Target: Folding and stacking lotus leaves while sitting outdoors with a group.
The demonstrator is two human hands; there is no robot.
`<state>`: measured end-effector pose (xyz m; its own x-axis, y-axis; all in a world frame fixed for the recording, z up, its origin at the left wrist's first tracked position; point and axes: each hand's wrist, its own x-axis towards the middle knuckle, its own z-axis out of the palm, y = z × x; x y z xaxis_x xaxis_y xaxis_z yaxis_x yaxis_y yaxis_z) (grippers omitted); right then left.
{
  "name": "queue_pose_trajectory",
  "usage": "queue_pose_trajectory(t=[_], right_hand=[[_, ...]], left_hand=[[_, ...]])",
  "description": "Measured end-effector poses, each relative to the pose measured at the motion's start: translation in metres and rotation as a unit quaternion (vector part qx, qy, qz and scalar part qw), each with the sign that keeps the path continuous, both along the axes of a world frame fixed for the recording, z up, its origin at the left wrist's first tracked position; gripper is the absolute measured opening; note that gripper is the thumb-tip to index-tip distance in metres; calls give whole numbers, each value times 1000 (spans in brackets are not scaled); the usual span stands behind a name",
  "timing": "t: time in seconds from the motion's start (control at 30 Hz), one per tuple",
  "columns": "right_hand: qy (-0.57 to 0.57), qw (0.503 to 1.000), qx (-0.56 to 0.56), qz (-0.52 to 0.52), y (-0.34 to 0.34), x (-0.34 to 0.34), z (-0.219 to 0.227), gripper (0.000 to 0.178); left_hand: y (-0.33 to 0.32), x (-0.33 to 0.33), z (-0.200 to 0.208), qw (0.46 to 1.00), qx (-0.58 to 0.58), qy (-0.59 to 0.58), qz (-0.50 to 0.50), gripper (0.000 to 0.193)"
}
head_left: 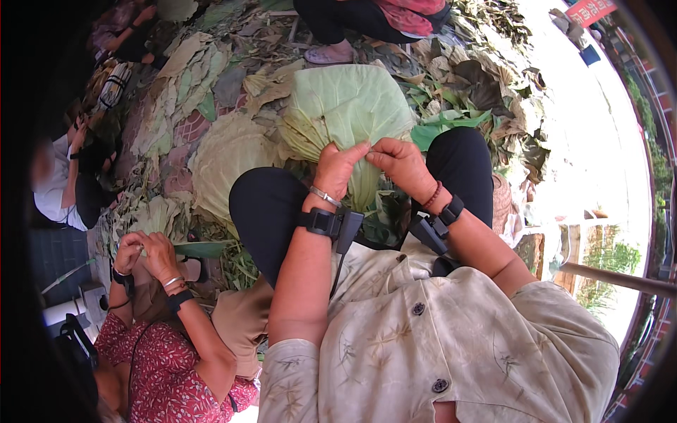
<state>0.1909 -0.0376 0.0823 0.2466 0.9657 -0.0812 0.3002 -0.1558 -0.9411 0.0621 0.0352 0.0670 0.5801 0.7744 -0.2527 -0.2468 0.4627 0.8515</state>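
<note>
A large pale green lotus leaf (352,99), its veins spreading out like a fan, hangs in front of my knees. My left hand (337,169) is closed on its near part, thumb pointing toward the other hand. Right beside it, my right hand (403,168) pinches the leaf with thumb and forefinger. The fingertips of both hands nearly meet. Whether a stem or a thread lies between them is too small to see. Below the hands a folded tail of the leaf (364,185) hangs down between my legs.
Dried leaves (486,84) cover the ground, with another broad pale leaf (233,158) left of my knee. Close on my left sits a co-worker in a red patterned top (176,363), hands together at a green leaf (201,249). Another person (345,25) sits ahead; others sit far left.
</note>
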Motion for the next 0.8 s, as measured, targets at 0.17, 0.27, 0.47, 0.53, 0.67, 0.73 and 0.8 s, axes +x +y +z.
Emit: queue_pose_trajectory(t=[0.17, 0.27, 0.47, 0.53, 0.67, 0.73, 0.8], right_hand=[[-106, 990, 91, -10, -2, -3, 0, 9], [-169, 969, 182, 2, -2, -3, -3, 7], [-101, 982, 153, -34, -4, -8, -6, 8], [9, 995, 80, -60, -2, -3, -11, 10], [167, 982, 23, -85, -1, 4, -1, 11], [169, 984, 13, -49, -1, 7, 0, 12], [158, 986, 16, -41, -2, 6, 0, 12]], left_hand=[[-2, 2, 0, 999, -34, -10, 19, 25], [0, 3, -2, 999, -43, -7, 16, 26], [0, 4, -1, 998, -56, -6, 32, 26], [1, 2, 7, 994, -104, -29, 0, 24], [-1, -1, 7, 990, -87, -48, -100, 20], [-1, 0, 2, 994, -59, -47, -78, 20], [-1, 0, -3, 997, -31, -46, -56, 20]])
